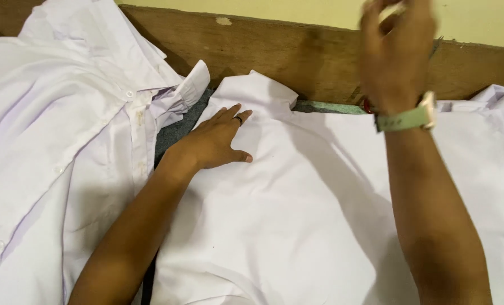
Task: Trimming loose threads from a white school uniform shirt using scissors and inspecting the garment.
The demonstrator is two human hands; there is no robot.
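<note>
Head view looks down on a white shirt (297, 192) spread flat, back side up, across the middle of the table (175, 130), whose grey cover shows only in a narrow strip beside it. The shirt's long axis runs from the near edge of the picture toward the far wooden board (274, 51), with its collar (257, 90) pointing away from the person, just short of that board.

The left hand (215, 141) lies palm down on the shirt's upper left part, just below the collar, fingers stretched out and close together, thumb held out to the side; a dark ring sits on one finger. It presses on the cloth and grips nothing.

The right hand (396, 48) is raised above the shirt's far right side, in front of the board, and is blurred. Its fingers curl inward around something pale near the fingertips, but what it is cannot be told. A pale green wristwatch (407, 117) sits on that wrist.

To the left, another white buttoned shirt (59, 124) lies rumpled, its button placket running roughly front to back. More white cloth (498, 107) lies at the right edge.
</note>
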